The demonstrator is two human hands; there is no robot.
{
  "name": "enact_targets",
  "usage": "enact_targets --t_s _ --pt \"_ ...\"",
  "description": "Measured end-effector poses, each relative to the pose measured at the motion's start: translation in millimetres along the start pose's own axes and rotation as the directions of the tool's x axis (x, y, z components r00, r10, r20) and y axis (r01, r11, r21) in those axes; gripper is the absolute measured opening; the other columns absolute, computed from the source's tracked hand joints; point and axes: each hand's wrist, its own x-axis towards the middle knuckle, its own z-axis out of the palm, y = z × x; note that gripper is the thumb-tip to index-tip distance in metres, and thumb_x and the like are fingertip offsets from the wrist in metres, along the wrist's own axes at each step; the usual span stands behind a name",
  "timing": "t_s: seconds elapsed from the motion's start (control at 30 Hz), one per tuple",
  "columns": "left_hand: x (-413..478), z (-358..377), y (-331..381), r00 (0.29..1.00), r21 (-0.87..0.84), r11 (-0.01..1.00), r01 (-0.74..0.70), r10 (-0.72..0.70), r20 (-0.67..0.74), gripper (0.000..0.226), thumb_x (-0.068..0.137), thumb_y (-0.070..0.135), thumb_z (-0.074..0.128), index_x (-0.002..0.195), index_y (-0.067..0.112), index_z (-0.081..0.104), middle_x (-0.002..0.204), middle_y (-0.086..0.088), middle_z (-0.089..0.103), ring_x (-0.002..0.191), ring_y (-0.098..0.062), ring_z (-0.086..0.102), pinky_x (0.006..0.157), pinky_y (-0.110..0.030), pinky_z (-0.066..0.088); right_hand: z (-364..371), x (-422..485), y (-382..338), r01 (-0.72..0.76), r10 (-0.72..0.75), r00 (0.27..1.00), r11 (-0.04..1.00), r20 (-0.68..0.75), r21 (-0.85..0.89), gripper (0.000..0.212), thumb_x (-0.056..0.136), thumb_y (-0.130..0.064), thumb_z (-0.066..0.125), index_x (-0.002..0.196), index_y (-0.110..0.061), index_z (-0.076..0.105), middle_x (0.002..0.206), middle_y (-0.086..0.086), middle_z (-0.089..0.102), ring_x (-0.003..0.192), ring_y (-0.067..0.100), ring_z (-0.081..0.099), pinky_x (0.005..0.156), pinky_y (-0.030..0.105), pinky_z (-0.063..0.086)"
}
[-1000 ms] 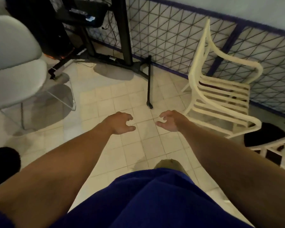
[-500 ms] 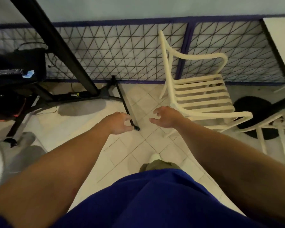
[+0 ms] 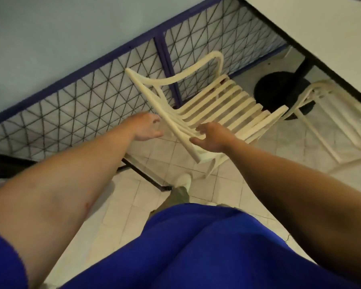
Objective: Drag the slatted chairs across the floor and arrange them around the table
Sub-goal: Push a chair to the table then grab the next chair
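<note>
because the chair (image 3: 213,105) stands by the mesh fence (image 3: 81,105), just short of the bench (image 3: 321,34) corner, the person reaches for its backrest: left hand (image 3: 146,127) open behind the top rail, right hand (image 3: 209,136) loosely curled on the slats, not yet gripping. half a second earlier both hands hung short of it.

No readable text, label, brand, number or sign shows anywhere here.

Head view, tilted, steeply downward
</note>
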Motion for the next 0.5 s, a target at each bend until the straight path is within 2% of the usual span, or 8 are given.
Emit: enact_targets --t_s 0.07,0.13,0.33,0.5 --pt "30 -14 -10 0.998 0.066 0.995 -0.07 0.069 0.016 0.057 0.088 0.051 0.069 0.136 0.023 0.057 0.133 -0.003 0.061 0.116 -0.025 0.059 0.096 -0.043 0.05 5 16 -3 -0.046 0.047 0.999 0.999 -0.015 0.016 0.064 0.09 -0.06 0.059 0.14 -0.019 0.054 0.136 0.004 0.06 0.123 0.024 0.055 0.102 0.043 0.047" --pt "60 -27 -21 0.992 0.11 0.986 -0.125 0.122 0.038 0.059 0.088 0.045 0.072 0.14 0.024 0.054 0.136 -0.005 0.06 0.12 -0.026 0.057 0.095 -0.04 0.048 12 35 -10 -0.092 0.092 0.996 0.995 -0.009 0.035 0.065 0.091 -0.06 0.057 0.141 -0.018 0.053 0.138 0.005 0.059 0.126 0.025 0.053 0.102 0.042 0.046" --pt "140 -56 -60 0.958 0.246 0.932 -0.265 0.225 0.178 0.073 0.08 0.034 0.078 0.146 0.029 0.048 0.146 -0.002 0.054 0.129 -0.026 0.053 0.104 -0.047 0.046 33 100 -45 -0.195 0.173 0.977 0.96 0.124 0.199 0.077 0.089 -0.066 0.057 0.144 -0.015 0.048 0.138 0.01 0.058 0.122 0.029 0.054 0.1 0.044 0.047" --pt "201 -67 -87 0.92 0.462 0.808 -0.365 0.234 0.315 0.073 0.082 0.03 0.074 0.148 0.036 0.044 0.138 0.003 0.059 0.124 -0.024 0.054 0.106 -0.048 0.041 58 129 -65 -0.278 0.227 0.951 0.924 0.208 0.263 0.072 0.088 -0.048 0.069 0.146 -0.018 0.04 0.134 0.009 0.058 0.113 0.028 0.057 0.093 0.041 0.047"
